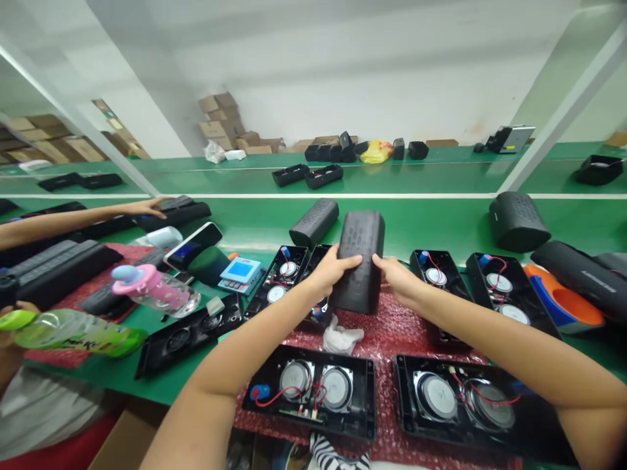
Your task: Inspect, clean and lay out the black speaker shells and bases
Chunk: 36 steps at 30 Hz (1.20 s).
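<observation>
A closed black speaker (359,287) is held upright above the bench, its patterned grille at the top. My left hand (332,269) grips its left side with the thumb on the front face. On the opposite edge, my right hand (398,275) has its thumb against the front; its other fingers are mostly hidden. Below lie opened speaker housings (313,391) with pale round drivers and red wires, on red bubble wrap (386,333). A second closed speaker (316,220) rests behind my left hand. White crumpled material (341,336) lies under the held speaker.
To the left are a blue meter (240,273), a phone (193,246), a pink-topped bottle (157,290) and a green bottle (73,331). A co-worker's hand (147,207) touches black speakers at far left. An orange-and-blue object (568,300) and more speakers (518,220) stand at right.
</observation>
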{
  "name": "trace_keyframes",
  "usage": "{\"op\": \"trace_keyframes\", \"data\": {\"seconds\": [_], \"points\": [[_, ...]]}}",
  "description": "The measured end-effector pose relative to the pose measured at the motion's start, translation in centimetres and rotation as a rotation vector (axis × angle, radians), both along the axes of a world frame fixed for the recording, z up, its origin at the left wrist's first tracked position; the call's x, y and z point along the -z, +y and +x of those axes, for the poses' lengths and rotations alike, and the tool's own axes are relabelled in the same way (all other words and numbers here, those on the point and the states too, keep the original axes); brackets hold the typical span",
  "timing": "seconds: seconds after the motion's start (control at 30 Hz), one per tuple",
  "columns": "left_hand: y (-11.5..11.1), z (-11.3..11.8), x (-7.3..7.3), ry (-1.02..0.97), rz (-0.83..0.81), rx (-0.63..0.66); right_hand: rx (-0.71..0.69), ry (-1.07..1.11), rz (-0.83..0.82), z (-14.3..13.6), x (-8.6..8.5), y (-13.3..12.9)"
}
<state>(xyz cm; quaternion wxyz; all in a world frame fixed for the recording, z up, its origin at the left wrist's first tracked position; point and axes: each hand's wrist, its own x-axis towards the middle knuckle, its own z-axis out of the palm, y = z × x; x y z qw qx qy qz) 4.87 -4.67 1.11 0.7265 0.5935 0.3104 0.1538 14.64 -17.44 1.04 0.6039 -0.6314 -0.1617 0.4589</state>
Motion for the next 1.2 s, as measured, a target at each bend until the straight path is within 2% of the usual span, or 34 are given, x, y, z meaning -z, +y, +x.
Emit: {"op": "trace_keyframes", "data": {"seconds": [0.07, 0.13, 0.2, 0.27, 0.33, 0.4, 0.53, 0.7, 0.9, 1.03, 1.1, 1.2], "points": [[1.3, -1.5, -3.2, -0.158, 0.034, -0.020, 0.006, -0.195, 0.112, -0.2, -3.3, -0.4], [2.3, -3.5, -6.1, -0.319, 0.072, -0.066, -0.033, -0.473, 0.293, -0.6, -6.3, -0.2], [2.7, -5.6, -8.0, -0.457, 0.099, -0.111, -0.120, -0.634, 0.476, -1.3, -8.5, 0.8], [2.7, -7.6, -8.8, -0.541, 0.122, -0.145, -0.290, -0.566, 0.623, -2.4, -9.7, 2.3], [2.5, -9.3, -8.9, -0.562, 0.148, -0.168, -0.483, -0.446, 0.726, -3.6, -10.1, 4.0], [2.5, -10.7, -8.5, -0.571, 0.188, -0.217, -0.574, -0.400, 0.777, -5.0, -10.1, 5.5], [3.4, -13.1, -7.6, -0.624, 0.307, -0.357, -0.589, -0.304, 0.822, -7.2, -9.7, 8.0], [5.2, -15.4, -6.3, -0.651, 0.407, -0.266, -0.580, -0.217, 0.821, -8.7, -8.9, 10.6], [5.4, -15.7, -5.0, -0.658, 0.456, -0.201, -0.513, -0.221, 0.696, -9.2, -8.3, 12.5], [5.0, -16.1, -4.3, -0.561, 0.472, -0.271, -0.544, -0.206, 0.807, -9.9, -8.0, 13.4], [5.0, -16.3, -4.0, -0.538, 0.491, -0.298, -0.567, -0.163, 0.803, -10.3, -7.5, 13.8], [5.3, -16.1, -4.0, -0.508, 0.544, -0.343, -0.531, -0.074, 0.774, -10.5, -6.4, 14.5]]}}
